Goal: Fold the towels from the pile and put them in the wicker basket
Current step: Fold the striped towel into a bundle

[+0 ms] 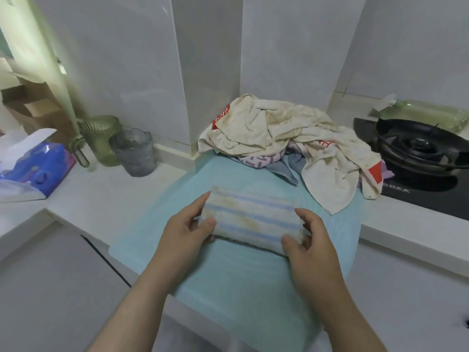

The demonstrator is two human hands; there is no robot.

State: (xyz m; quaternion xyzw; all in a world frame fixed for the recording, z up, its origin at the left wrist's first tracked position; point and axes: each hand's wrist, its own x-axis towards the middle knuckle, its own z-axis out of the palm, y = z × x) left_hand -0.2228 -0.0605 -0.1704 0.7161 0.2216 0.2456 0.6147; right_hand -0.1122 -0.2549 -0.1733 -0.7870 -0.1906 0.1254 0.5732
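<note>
Blue-and-cream stripes run the length of the folded towel point(251, 219), a compact rectangle held over the pale teal mat point(228, 288) that covers the tabletop point(101, 194) and hangs over its near edge. The left hand point(182, 232) has its grip closed on the towel's left end, thumb pressed on top and fingers curled round the edge. The right hand point(312, 247) pinches the right end the same way, thumb on the near corner and forefinger bent over the far side. A dark shadow lies under the towel's near edge; whether it rests on the mat or is raised just off it is unclear.

Behind it, at the far end of the mat, sits the pile of towels point(291, 138), with a stained cream one with red patches draped on top. A black gas stove point(416, 153) stands just right of the pile. To the left are a grey cup point(134, 152), a green pitcher point(101, 138) and a blue tissue pack point(38, 166).
</note>
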